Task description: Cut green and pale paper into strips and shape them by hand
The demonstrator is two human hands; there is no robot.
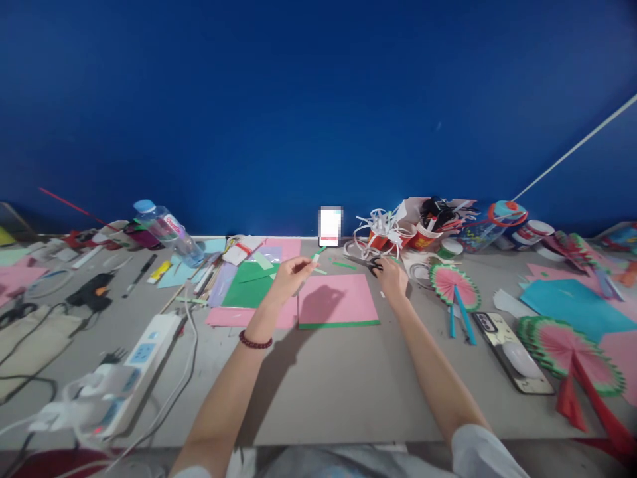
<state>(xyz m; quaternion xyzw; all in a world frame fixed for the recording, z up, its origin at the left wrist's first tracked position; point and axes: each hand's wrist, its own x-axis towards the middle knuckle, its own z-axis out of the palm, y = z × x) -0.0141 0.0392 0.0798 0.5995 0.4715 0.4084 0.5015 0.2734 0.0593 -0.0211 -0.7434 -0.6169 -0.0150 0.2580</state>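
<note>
My left hand (292, 277), with a dark bead bracelet on its wrist, pinches a thin green paper strip (319, 253) between thumb and fingertips. Over to the right, my right hand (391, 277) has its fingers closed on the black handles of a pair of scissors (374, 264). The blades point left, away from that hand. Between my hands lies a pink paper sheet (343, 302) with a green band along its near edge. Small green scraps (344, 265) are scattered just beyond it.
A phone (330, 227) stands upright against the blue wall. Finished-looking paper fans (455, 289), another phone (512, 352) and cups (425, 236) of supplies sit right. To the left are green paper (243, 285), a tilted bottle (172, 232), a glue gun (92, 292) and a power strip (144, 365).
</note>
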